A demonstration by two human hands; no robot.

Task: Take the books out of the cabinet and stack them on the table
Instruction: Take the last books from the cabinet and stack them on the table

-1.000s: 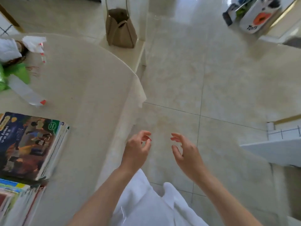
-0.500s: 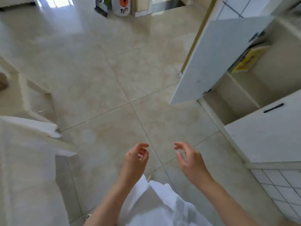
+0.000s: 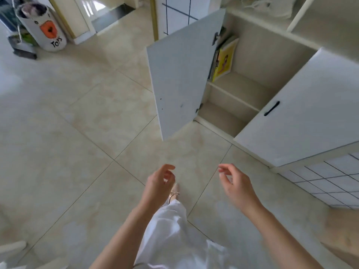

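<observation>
Both hands hung empty over the tiled floor (image 3: 81, 133) — the left hand (image 3: 158, 184) and the right hand (image 3: 236, 184) each had loosely curled fingers holding nothing. The cabinet (image 3: 258, 61) stood ahead to the right, its left door (image 3: 180, 74) swung wide. The books (image 3: 223, 57) leaned upright at the left end of the upper shelf, a yellow cover facing out — well apart from both hands.

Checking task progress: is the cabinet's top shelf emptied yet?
Not empty. Several books stand on the top shelf behind the open left door, leaning left. Both hands hold nothing.
</observation>
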